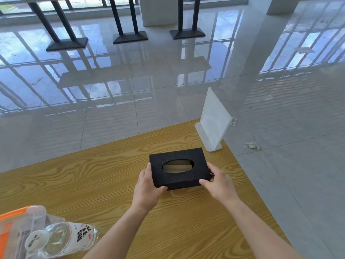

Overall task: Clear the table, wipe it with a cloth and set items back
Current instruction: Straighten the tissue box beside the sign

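At the near left corner of the wooden table (pixel 89 176), a clear bottle (pixel 65 238) lies on its side against an orange-lidded container (pixel 13 221). Right of centre, the left hand (pixel 147 189) and right hand (pixel 218 186) each grip one short end of the black tissue box (pixel 179 181), thumbs on its near side. Its oval opening faces up and its long axis runs left to right, possibly just off the tabletop, with a white sign holder (pixel 212 120) standing beyond at the far right edge.

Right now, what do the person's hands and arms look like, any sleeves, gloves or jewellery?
The left hand and right hand are bare: no gloves, and no ring in view. The left forearm and right forearm are uncovered down to the picture's edge, with no sleeve, watch or bracelet.
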`<state>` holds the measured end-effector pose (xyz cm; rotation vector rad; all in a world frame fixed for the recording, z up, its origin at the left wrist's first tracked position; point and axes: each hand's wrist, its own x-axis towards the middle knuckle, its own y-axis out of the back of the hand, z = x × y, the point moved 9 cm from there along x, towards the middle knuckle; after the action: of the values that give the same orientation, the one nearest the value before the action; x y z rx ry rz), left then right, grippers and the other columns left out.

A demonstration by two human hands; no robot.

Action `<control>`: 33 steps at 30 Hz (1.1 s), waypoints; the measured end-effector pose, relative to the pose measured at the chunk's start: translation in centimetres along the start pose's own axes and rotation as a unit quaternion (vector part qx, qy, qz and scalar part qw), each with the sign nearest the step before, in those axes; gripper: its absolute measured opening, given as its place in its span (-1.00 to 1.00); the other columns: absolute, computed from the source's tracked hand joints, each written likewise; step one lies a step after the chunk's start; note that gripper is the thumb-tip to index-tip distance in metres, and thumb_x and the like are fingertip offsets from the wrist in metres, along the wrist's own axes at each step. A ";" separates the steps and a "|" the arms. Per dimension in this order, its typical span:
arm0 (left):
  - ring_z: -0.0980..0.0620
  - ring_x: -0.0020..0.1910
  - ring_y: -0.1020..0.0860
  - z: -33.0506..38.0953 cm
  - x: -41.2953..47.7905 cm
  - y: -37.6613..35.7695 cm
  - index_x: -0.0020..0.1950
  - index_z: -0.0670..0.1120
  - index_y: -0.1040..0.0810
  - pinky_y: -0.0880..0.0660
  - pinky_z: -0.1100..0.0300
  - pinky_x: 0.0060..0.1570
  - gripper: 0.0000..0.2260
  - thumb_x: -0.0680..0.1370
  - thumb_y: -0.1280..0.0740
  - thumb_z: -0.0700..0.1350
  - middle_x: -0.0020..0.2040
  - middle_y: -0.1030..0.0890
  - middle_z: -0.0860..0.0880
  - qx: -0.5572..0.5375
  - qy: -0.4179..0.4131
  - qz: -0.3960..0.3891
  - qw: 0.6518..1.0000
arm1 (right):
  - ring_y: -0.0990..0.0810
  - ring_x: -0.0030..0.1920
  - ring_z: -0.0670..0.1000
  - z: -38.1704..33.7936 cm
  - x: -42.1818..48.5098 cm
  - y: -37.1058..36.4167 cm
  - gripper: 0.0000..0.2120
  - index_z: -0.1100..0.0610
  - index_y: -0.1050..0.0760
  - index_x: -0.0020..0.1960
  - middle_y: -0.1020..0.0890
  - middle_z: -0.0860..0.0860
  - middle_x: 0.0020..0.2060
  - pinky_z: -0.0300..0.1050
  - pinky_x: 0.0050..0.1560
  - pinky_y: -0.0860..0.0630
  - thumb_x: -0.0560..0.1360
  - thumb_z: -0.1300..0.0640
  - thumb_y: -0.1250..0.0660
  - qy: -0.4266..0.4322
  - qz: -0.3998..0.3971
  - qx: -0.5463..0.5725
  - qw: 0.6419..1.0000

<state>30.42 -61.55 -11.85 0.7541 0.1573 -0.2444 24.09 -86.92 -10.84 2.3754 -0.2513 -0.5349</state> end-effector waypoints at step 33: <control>0.00 0.27 -0.45 0.9 5.9 0.7 0.60 -0.06 -0.09 -0.38 0.22 0.12 -0.11 0.42 -0.54 -0.01 0.35 -0.44 -0.01 0.012 0.016 0.045 0.999 | -0.45 0.33 0.08 -3.0 9.5 0.7 -0.35 0.13 -0.23 0.54 -0.46 0.07 0.34 -0.01 0.30 -0.44 0.53 0.13 -0.41 0.036 0.000 -0.075 0.997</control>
<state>36.32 -62.60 -12.07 0.7876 0.1512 -0.1489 33.94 -88.69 -11.27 2.2437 -0.1741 -0.4516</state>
